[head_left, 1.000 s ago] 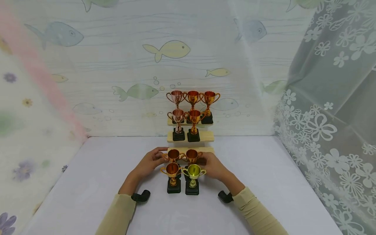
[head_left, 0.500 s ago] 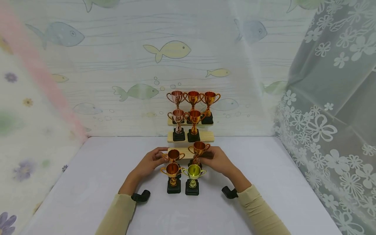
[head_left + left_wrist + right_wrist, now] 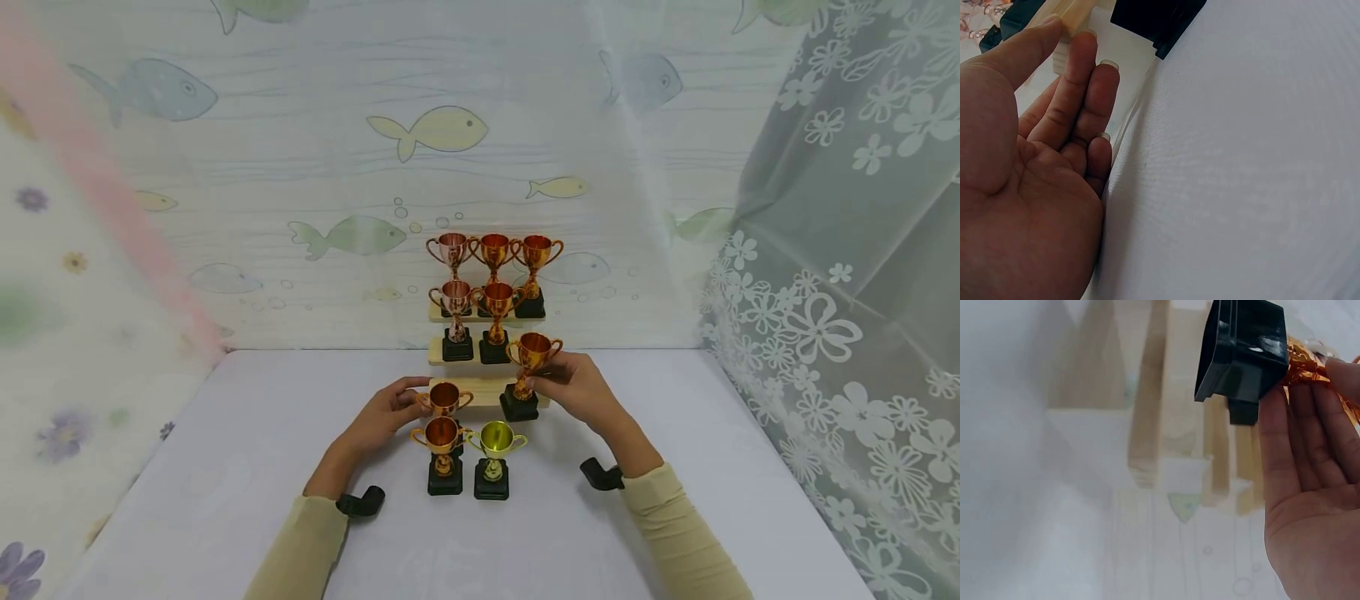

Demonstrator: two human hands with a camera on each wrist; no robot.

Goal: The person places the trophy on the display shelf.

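Observation:
My right hand (image 3: 581, 390) pinches a small orange-gold trophy cup (image 3: 534, 354) by its stem. Its black base (image 3: 1244, 353) hangs tilted at the right end of the lowest step of a wooden stepped stand (image 3: 480, 392); I cannot tell whether they touch. My left hand (image 3: 382, 417) holds the left end of that step between thumb and fingers (image 3: 1079, 81). In front of the stand are a copper-coloured cup (image 3: 444, 398), another orange-gold cup (image 3: 440, 435) and a yellow-gold cup (image 3: 496, 439). The rear cup's base is mostly hidden.
Two trophies, a rose-gold one (image 3: 456, 302) and a copper one (image 3: 497, 304), stand on the middle step. Behind them, three more, including a gold-orange trophy (image 3: 536, 258), stand on the top step. White cloth (image 3: 187, 467) covers the table, and a fish-patterned curtain (image 3: 330, 167) hangs behind.
My right hand has taken the orange-gold trophy from behind the yellow-gold one, lifting it up and right to the lowest step's right end. The left hand has stayed in place.

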